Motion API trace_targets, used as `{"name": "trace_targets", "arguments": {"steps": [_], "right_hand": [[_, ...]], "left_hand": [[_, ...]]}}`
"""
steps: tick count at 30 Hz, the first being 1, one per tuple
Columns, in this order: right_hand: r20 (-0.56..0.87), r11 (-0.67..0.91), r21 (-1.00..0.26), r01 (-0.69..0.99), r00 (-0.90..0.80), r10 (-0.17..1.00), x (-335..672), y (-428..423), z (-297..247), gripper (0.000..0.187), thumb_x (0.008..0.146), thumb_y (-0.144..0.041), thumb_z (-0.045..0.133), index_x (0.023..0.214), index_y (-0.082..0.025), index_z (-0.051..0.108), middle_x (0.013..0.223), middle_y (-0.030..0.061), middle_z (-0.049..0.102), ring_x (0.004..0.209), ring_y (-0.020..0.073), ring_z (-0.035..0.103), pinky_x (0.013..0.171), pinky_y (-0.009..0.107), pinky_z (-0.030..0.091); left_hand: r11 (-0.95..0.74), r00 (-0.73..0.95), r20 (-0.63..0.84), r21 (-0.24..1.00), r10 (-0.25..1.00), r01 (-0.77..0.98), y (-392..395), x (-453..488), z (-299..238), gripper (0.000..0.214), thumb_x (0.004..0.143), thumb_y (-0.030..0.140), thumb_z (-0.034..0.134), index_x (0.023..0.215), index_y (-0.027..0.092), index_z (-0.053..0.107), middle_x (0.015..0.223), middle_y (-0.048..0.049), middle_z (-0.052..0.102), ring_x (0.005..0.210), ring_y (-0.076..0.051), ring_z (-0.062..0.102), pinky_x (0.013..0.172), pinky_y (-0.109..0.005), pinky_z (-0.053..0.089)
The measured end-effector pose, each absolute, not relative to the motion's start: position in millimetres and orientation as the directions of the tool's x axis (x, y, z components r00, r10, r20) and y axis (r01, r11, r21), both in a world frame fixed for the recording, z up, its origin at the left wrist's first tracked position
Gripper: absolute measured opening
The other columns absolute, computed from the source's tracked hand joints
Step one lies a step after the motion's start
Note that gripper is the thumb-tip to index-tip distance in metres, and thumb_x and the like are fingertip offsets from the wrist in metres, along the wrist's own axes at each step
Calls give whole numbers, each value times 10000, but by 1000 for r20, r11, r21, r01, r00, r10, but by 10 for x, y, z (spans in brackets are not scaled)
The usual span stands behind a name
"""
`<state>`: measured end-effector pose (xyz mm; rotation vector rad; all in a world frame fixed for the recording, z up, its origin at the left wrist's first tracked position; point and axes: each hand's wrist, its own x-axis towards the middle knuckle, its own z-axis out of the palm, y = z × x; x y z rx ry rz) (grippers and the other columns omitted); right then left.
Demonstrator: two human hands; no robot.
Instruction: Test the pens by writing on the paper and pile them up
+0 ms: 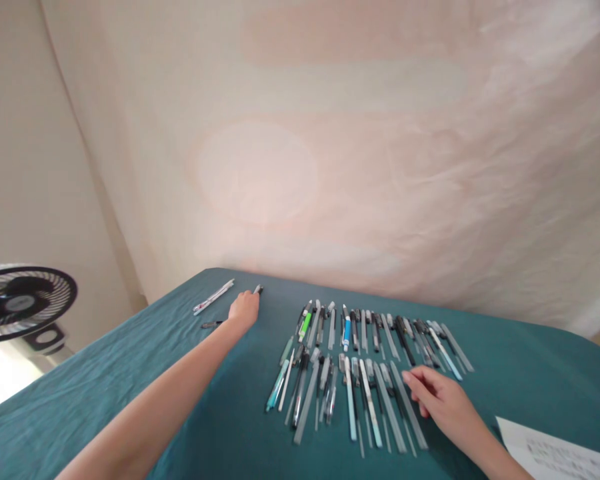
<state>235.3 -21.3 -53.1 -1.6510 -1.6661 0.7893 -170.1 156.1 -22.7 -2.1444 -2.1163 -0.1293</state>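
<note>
So, the pen rows [366, 379] sit side by side, probably so each stays separate. Left hand [245, 308] is closed over, left of the rows, at a pen [259, 289]; can't tell if it's pinching. Right hand [440, 393] is loosely curled at the rows' right end, touching or not, unclear. Teal cloth [220, 407] leaves moving room left of the rows; the far table edge is behind them.

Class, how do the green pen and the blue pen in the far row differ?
The green pen lies nearer the row's left end; the blue pen lies farther right. In the picture, the green pen slants, while the blue pen runs almost vertically. Both lie on the teal cloth.
</note>
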Motion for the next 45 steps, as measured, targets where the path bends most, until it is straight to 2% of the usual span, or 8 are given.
{"name": "trace_targets", "arguments": {"steps": [10, 18, 26, 31, 32, 34, 38, 45], "right_hand": [[54, 39, -812, 583, 8, 999, 2350, -209, -552, 344, 787, -496, 409, 652, -195, 508, 565, -25, 533, 437, 113, 510, 475, 219, 390], [67, 44, -824, 565, 19, 998, 2336, -225, -499, 344, 788, -490, 406, 637, -194, 494, 567, -27, 544, 436, 112, 519, 484, 219, 401], [107, 51, -880, 472, 93, 990, 2360, -201, -506, 391, 790, -533, 396, 660, -184, 514, 535, -33, 523, 399, 102, 488, 450, 215, 379], [124, 46, -932, 360, 197, 973, 2373, -182, -440, 444, 780, -572, 395, 690, -165, 548, 519, -24, 510, 372, 95, 455, 403, 215, 344], [124, 50, -944, 327, 210, 970, 2372, -181, -407, 446, 775, -577, 403, 695, -163, 550, 520, -22, 509, 374, 93, 452, 399, 212, 340], [117, 60, -971, 233, 239, 964, 2374, -182, -329, 449, 768, -584, 412, 711, -161, 550, 530, -22, 503, 378, 87, 441, 377, 202, 319], [135, 129, -991, 41, 280, 950, 2419, -185, -183, 446, 776, -592, 395, 766, -174, 549, 595, -16, 522, 398, 75, 439, 339, 179, 296], [203, 201, -979, 41, 326, 923, 2502, -159, -157, 321, 758, -484, 532, 693, -169, 522, 460, -54, 471, 363, 48, 383, 368, 167, 298]], "left_hand": [[-164, 156, 181, 28, 971, 986, 1062, -1444, -197, 265, 811, 211, 425, 1024, 153, 572, 1002, -114, 571, 977, -211, 523, 864, -299, 373], [-53, 37, 182, 82, 983, 995, 1107, -1365, -127, 262, 771, 326, 428, 807, 139, 609, 943, -142, 558, 920, -261, 542, 790, -352, 408], [-134, 85, 179, 282, 980, 950, 1104, -1157, 132, 297, 766, 367, 431, 745, 129, 607, 907, -131, 581, 869, -249, 546, 785, -339, 389], [-318, 334, 75, 552, 940, 771, 781, -538, 300, 443, 801, 524, 330, 786, 161, 584, 722, -16, 612, 678, -147, 563, 603, -219, 414], [-299, 434, 12, 742, 901, 600, 675, -371, 311, 431, 796, 522, 355, 811, 150, 572, 733, -22, 614, 677, -143, 564, 605, -220, 414], [-136, 579, -79, 938, 811, 318, 459, -33, 304, 389, 769, 527, 413, 812, 158, 530, 741, -27, 613, 654, -134, 566, 597, -227, 422], [18, 687, -99, 992, 720, 124, 163, 520, 182, 300, 765, 484, 450, 784, 185, 454, 679, 7, 565, 540, -108, 531, 519, -230, 406], [-75, 710, -36, 989, 703, 125, 84, 772, -90, 198, 813, 391, 427, 806, 194, 422, 649, 32, 529, 525, -90, 460, 487, -209, 331]]}}
